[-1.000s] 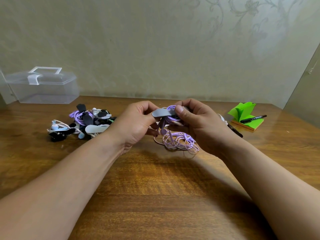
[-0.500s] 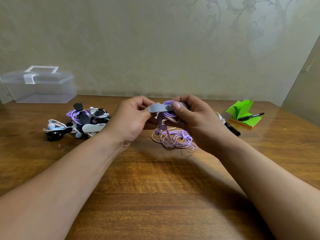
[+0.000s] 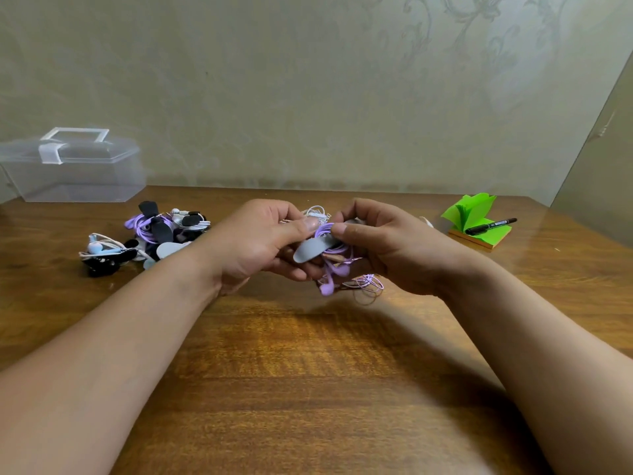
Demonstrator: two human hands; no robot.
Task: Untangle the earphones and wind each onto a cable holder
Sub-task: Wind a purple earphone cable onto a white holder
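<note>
Both hands are raised just above the table (image 3: 308, 389), about midway between its left and right edges and nearer the far edge than the near one. They meet around 1 grey holder (image 3: 308, 252) and the purple earphones (image 3: 337, 269).

The left hand (image 3: 257, 241) has its fingers curled under the holder, with the thumb laid across the top where purple cable crosses it. The right hand (image 3: 390, 248) is also curled, its thumb tip pressing the same turns of cable against the holder from the other side, so both hands grip the bundle. The holder's rounded free end sticks out down and to the left between the thumbs. 2 purple earbuds hang below the hands, and loose loops of cable trail down to the table under the right hand. A bit of white cable (image 3: 317, 211) shows behind the fingers; what it belongs to cannot be told.

Toward the far left edge lies a pile (image 3: 161, 233) of more earphones and holders in purple, white, black and grey. A clear box (image 3: 72, 173) stands in the far left corner. Near the far right corner is a green notepad (image 3: 471, 212) with a black pen (image 3: 491, 225) resting on it.
</note>
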